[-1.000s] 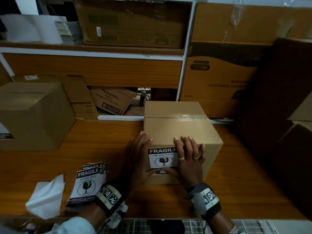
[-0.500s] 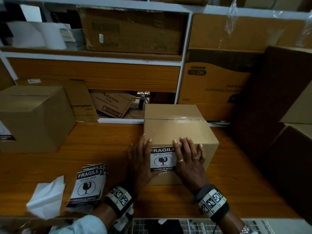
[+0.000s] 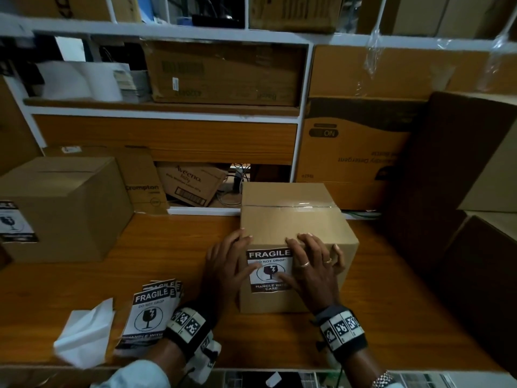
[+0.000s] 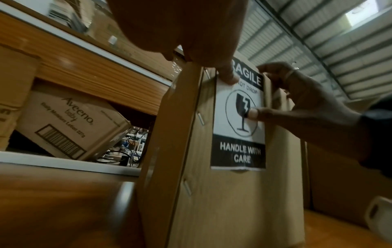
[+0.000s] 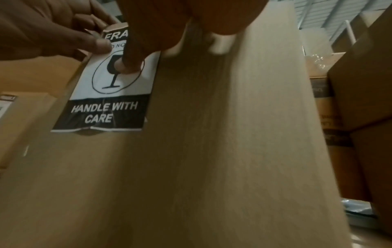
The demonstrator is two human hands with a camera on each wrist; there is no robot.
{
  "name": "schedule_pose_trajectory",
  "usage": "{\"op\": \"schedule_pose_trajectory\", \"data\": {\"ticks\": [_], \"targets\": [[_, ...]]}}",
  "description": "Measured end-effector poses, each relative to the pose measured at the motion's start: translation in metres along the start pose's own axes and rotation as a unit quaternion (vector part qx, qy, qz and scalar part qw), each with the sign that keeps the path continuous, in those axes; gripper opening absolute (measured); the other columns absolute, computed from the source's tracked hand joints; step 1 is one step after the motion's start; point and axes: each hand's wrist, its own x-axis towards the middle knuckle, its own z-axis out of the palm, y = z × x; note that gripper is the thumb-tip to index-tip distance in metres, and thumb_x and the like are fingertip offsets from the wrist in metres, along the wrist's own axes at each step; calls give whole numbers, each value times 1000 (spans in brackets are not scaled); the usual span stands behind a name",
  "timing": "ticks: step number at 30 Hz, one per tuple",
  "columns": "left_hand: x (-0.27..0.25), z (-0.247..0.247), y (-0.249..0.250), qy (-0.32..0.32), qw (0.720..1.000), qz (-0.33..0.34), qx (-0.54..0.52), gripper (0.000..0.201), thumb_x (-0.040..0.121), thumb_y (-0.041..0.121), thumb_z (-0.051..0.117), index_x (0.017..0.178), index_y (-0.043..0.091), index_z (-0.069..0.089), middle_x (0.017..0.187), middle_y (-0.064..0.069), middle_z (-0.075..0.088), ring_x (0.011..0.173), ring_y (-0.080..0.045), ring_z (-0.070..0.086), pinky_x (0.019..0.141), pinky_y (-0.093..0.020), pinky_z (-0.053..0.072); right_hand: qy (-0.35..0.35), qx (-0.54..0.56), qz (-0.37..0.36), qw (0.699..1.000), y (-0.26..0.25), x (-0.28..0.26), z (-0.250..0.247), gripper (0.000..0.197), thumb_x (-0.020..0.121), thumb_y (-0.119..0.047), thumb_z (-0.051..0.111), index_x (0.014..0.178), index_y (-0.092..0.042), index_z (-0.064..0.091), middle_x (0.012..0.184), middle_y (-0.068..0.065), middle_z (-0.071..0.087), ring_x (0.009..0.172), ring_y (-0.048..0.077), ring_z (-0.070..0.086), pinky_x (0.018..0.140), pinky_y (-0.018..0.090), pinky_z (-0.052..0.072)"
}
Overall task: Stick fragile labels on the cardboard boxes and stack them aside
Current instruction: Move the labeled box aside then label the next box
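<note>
A taped cardboard box (image 3: 296, 225) stands on the wooden desk (image 3: 173, 247). A black-and-white fragile label (image 3: 268, 278) lies flat on its near face, also seen as the label (image 4: 239, 147) and the label (image 5: 106, 110). My left hand (image 3: 229, 264) lies with straight fingers along the box's left edge, thumb on the label's left side. My right hand (image 3: 310, 264) rests flat over the label's right edge, fingertips on the top rim, thumb (image 5: 127, 65) pressing the glass symbol. A second box (image 3: 61, 208) with a label stands at the far left.
A stack of loose fragile labels (image 3: 148, 312) and white backing paper (image 3: 84, 331) lie near the desk's front left. Shelves with cartons fill the back. Large cartons (image 3: 355, 152) and dark boxes (image 3: 453, 175) crowd the right side.
Both thumbs have slid inward onto the label's middle, and the label's bottom strip now lies uncovered. The head camera has tilted upward.
</note>
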Motion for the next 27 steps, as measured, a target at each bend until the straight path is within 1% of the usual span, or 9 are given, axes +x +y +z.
{"op": "schedule_pose_trajectory", "data": {"ticks": [5,9,11,14,17,19,22,24,27], "targets": [[14,-6,2,39,999,1,-34,32,95,37,58,121,20,64,124,-5,67,114,-21,60,94,-47,50,14,89,37,995,10,17,3,54,95,-59,55,140,-31,50,135,1,47,124,31,53,89,63,47],[14,-9,1,44,997,5,-63,30,99,25,52,117,11,71,124,-6,67,116,-13,57,96,-43,50,48,73,-5,996,15,9,-3,48,100,-48,53,143,-26,51,140,5,49,128,30,52,101,59,38],[13,-9,4,53,996,9,-72,31,100,22,49,117,10,71,124,-6,67,117,-9,55,98,-36,47,38,48,-28,998,14,3,-8,62,92,-48,62,148,-23,48,146,7,49,135,29,47,108,52,27],[10,-8,5,56,995,-7,-77,33,101,20,45,118,10,71,126,-6,66,118,-13,56,104,-25,39,-17,2,-50,999,15,-6,-8,100,75,-61,76,156,-21,33,155,8,38,145,29,34,117,51,16],[8,-6,6,54,995,-15,-79,35,100,18,42,119,10,70,128,-6,65,119,-14,56,110,-13,27,-28,-20,-37,999,14,-9,-4,117,60,-68,86,154,-21,33,154,7,36,144,29,32,117,54,15],[9,-6,5,55,995,-13,-79,35,99,17,42,118,10,70,127,-7,66,120,-11,54,111,-13,26,3,15,0,1000,8,-2,-1,98,68,-71,79,146,-25,42,146,5,41,137,30,39,112,58,25],[10,-7,6,56,995,-15,-81,34,99,17,42,117,10,70,126,-3,65,121,-4,50,110,-13,26,66,116,72,988,3,19,2,57,86,-73,60,123,-29,57,121,3,54,113,29,53,90,64,46],[11,-8,5,49,995,-17,-81,34,99,17,42,118,11,70,127,1,63,121,-5,51,109,-13,27,91,152,100,979,2,27,-1,45,91,-69,57,111,-30,61,108,3,61,102,28,55,81,64,47],[10,-8,3,41,995,-17,-84,35,99,16,41,119,12,69,130,1,63,122,-5,52,106,-20,35,119,157,93,976,-2,29,-11,27,94,-47,60,101,-24,72,101,1,68,98,29,62,94,56,36]]}}
